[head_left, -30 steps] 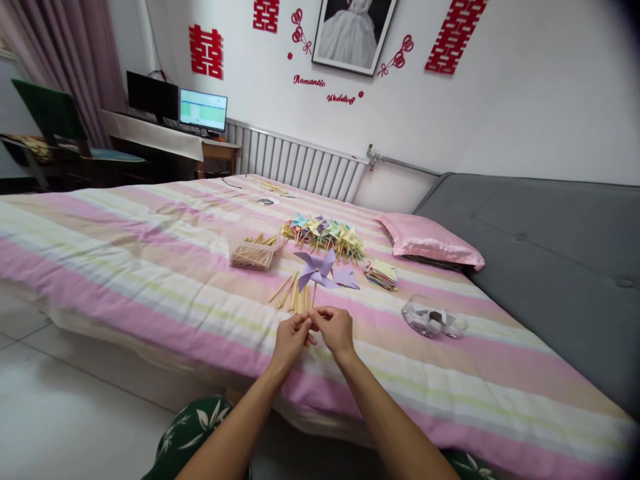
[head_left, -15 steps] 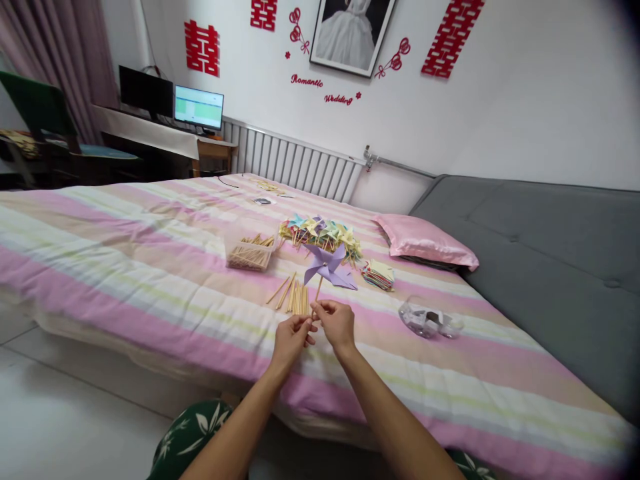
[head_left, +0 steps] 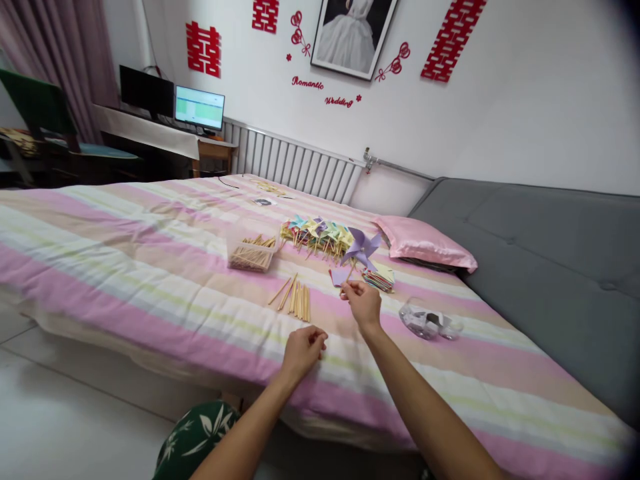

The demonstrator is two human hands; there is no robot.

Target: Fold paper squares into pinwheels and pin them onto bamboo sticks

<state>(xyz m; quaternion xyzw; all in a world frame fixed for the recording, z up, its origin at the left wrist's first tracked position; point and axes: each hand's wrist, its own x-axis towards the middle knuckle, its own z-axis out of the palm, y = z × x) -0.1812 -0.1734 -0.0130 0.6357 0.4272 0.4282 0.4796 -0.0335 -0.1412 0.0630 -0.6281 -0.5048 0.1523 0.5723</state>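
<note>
My right hand [head_left: 363, 305] pinches the thin stick of a purple paper pinwheel [head_left: 361, 247], which stands upright above the fingers. My left hand [head_left: 303, 350] is closed over the near edge of the bed, apart from the pinwheel; its fingers are curled and nothing shows in them. Beyond the left hand lies a row of loose wooden sticks [head_left: 300, 300]. A piece of purple paper [head_left: 339, 276] lies just behind my right hand, beside a stack of coloured paper [head_left: 379, 277]. Farther back lies a pile of pinwheels [head_left: 320, 233] in several colours.
A clear box [head_left: 251, 257] of sticks stands left of the pile. At right are a clear container [head_left: 425, 323] with small items and a pink pillow [head_left: 430, 243] by the grey headboard [head_left: 540, 267]. A striped sheet [head_left: 150, 267] covers the bed.
My right hand has carried the pinwheel to the right and farther back. My left hand has come off its stick and drawn slightly back toward me.
</note>
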